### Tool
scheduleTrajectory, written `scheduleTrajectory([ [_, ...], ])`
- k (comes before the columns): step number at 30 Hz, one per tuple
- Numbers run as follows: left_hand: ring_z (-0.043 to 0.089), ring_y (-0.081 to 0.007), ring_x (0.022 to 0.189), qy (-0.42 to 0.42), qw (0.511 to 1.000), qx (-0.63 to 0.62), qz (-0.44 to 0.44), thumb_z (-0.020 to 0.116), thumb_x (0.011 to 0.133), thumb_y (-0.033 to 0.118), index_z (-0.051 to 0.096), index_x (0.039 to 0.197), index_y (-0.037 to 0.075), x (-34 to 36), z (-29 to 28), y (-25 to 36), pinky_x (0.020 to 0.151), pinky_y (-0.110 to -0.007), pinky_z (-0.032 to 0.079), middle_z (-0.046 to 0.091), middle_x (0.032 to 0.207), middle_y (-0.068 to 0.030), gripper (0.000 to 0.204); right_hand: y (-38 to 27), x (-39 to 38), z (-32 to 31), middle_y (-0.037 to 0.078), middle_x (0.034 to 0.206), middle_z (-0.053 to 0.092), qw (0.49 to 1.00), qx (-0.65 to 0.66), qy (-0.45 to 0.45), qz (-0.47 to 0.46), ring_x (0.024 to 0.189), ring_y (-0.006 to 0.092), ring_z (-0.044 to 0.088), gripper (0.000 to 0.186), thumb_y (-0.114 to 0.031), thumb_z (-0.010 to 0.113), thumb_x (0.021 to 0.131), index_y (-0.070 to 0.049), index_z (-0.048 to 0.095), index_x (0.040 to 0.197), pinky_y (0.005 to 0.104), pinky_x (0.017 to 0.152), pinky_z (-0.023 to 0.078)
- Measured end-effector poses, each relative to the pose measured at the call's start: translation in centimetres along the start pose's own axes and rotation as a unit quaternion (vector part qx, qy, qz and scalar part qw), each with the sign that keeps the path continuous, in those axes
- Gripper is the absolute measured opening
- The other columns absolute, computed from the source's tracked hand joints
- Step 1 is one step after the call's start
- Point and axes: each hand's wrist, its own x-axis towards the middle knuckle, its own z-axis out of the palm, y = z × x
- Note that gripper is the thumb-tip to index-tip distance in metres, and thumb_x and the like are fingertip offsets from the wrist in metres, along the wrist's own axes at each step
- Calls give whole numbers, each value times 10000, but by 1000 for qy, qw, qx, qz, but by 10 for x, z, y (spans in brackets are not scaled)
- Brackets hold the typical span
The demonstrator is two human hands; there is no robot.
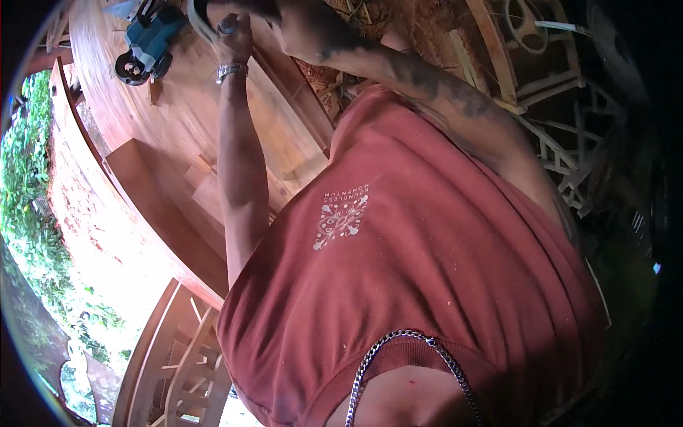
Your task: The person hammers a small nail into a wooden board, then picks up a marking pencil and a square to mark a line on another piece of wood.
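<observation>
At the top edge, my left hand (233,44), with a metal-band watch on its wrist, is closed around part of a dark tool (238,7). A rounded grey knob (228,25) shows by its fingers. Beside it curves a pale grey rim (201,21); the rest of the tool is cut off by the frame. Close by on the right is my right hand (295,32), in shadow, its fingers curled against the dark tool and partly hidden. Beneath both hands lies a broad wooden board (267,117).
A teal power tool (153,39) with a black round part rests on the wood at upper left. A raised wooden side piece (153,192) runs down the left. Slatted wooden frames stand at lower left (188,370) and upper right (498,53). Shavings (427,21) cover the ground.
</observation>
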Motion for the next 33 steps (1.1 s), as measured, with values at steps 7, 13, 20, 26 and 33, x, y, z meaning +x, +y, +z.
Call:
scheduleTrajectory([
  [7,631,-297,592,219,943,-205,-143,614,858,307,631,739,91,-8,-3,-73,552,-391,488,651,653,-110,248,16,-28,-8,274,879,664,957,-24,-266,116,821,441,664,360,-183,597,815,4,531,1115,521,733,525],
  [13,483,-122,476,184,810,-479,-283,618,897,317,515,654,88,-2,-15,0,437,-280,405,539,576,-24,349,61,-88,-45,274,914,662,916,10,-232,326,917,402,672,397,-295,620,842,7,548,1089,476,787,528],
  [20,542,-119,492,45,971,-181,-153,655,881,209,638,660,-31,-27,-23,32,494,-293,453,588,553,-32,327,74,-94,-64,239,966,678,907,-25,-281,314,953,369,671,487,-343,635,849,13,563,1174,453,843,513],
  [26,528,-132,486,32,993,-88,-79,671,868,278,636,659,-18,-32,-13,19,509,-331,437,587,534,-44,364,33,-50,-47,232,888,649,953,21,-194,230,844,360,660,420,-319,620,855,-8,557,1130,444,757,514],
  [33,602,-173,803,18,998,-51,42,668,891,271,653,873,9,-36,-2,-4,748,-335,484,647,843,-99,263,2,-18,-1,183,606,597,990,81,-98,54,553,368,626,313,-284,555,900,-35,564,1089,498,536,488],
])
